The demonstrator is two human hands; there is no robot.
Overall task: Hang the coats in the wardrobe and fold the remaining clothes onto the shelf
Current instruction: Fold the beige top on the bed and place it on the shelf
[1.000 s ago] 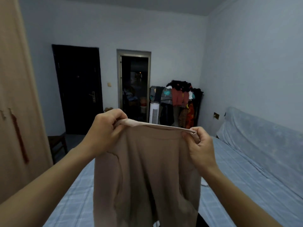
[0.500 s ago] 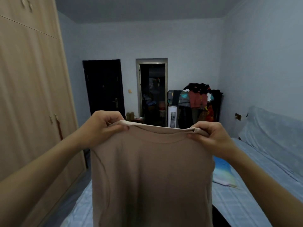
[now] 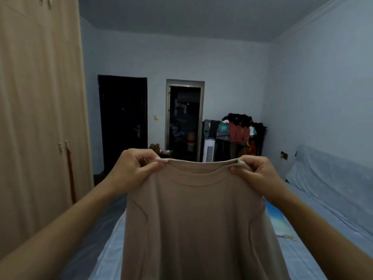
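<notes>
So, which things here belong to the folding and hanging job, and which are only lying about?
Belongs to the job:
beige top, held by left hand and right hand
wardrobe, doors closed

Only lying about:
clothes rack
white tower unit
blue booklet on bed

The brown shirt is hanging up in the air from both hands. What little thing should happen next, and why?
Probably lower the brown shirt flat onto the bed just below it. The left hand and right hand each pinch a shoulder, so it hangs spread out, not yet folded. It looks like a top, not a coat, so folding seems the likely step before the wardrobe.
</notes>
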